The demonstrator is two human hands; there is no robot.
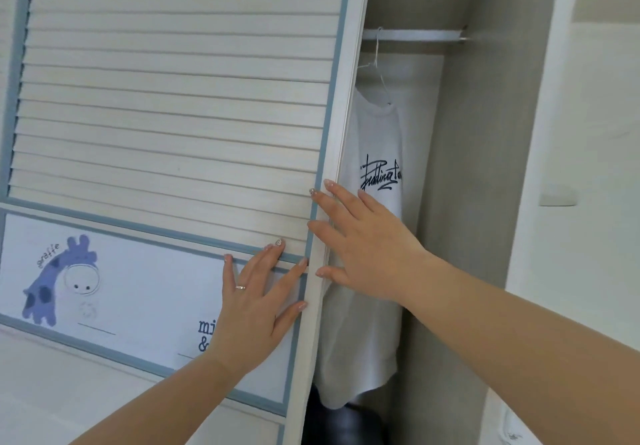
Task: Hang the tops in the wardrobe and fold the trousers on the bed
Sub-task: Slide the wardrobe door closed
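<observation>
The wardrobe door point(173, 98) is a pale, wood-grained panel with horizontal louvred slats above, framed in dull blue trim, and a smooth white panel below printed with a blue giraffe point(59, 278) and dark lettering. The left hand point(256, 309) lies flat against that lower panel, fingers straight and spread, a ring on one finger, fingertips reaching the blue cross-trim; it holds nothing. The right hand point(360, 236) is just beside it to the right, also with straight fingers, laid over the door's white outer edge, holding nothing.

Directly behind and past the right hand, inside the open wardrobe, hangs a white T-shirt point(374, 153) of soft, slightly creased fabric with dark script lettering on the chest. It hangs from a thin wire hanger point(379, 70) hooked over a round white rail point(415, 35) high above both hands. The wardrobe's beige side wall point(460, 202) stands to the right of the shirt. Something dark and rounded point(339, 420) sits below the shirt's hem.
</observation>
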